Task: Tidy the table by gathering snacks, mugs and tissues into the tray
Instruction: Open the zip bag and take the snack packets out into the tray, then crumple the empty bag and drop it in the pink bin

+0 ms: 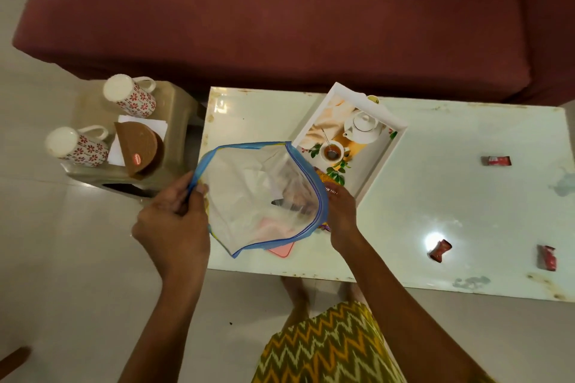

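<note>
both hands (174, 221) (340, 211) hold a crinkled clear plastic bag (258, 196).

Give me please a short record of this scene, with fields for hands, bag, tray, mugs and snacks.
hands: left hand and right hand both hold the zip bag's rim
bag: clear, blue-edged, open, above the table
tray: on the table, beyond the bag
mugs: two, on the stool beside the table
snacks: three red packets loose on the table
</note>
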